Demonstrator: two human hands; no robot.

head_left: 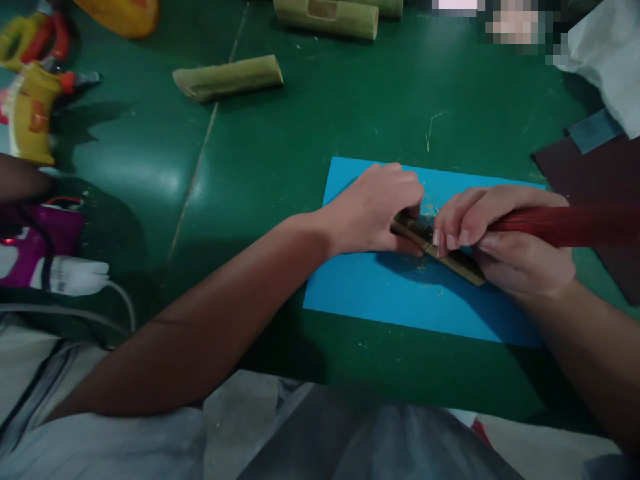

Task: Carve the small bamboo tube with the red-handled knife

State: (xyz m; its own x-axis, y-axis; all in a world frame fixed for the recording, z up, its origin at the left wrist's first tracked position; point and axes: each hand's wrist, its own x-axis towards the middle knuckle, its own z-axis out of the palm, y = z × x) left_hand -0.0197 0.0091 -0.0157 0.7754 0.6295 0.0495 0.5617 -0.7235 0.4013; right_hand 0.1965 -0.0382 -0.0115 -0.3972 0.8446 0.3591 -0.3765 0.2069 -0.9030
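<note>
The bamboo (pixel 463 268) lies over the blue sheet (pixel 345 287), at 3 o'clock from the middle of the view, slanting from 10 o'clock down to 4 o'clock. The person's left hand (pixel 380 203) grips its 10 o'clock end, fingers curled over it and thumb along the underside. From the 3 o'clock side, the right hand (pixel 535 263) is closed around a red handle (pixel 580 225) that points out to 3 o'clock. The right fingertips reach the bamboo; they hide the tool's tip, so whether it touches cannot be told. Shavings (pixel 423 267) speckle the sheet around the bamboo.

The sheet rests on a green table (pixel 310 127). At 11 o'clock lies a slanted-ended tube (pixel 235 79), and at 12 o'clock, by the top edge, a notched tube (pixel 350 23). Yellow tools (pixel 35 113) sit at 10 o'clock, a purple box (pixel 65 233) at 9 o'clock with a white plug (pixel 80 275) just beside it.
</note>
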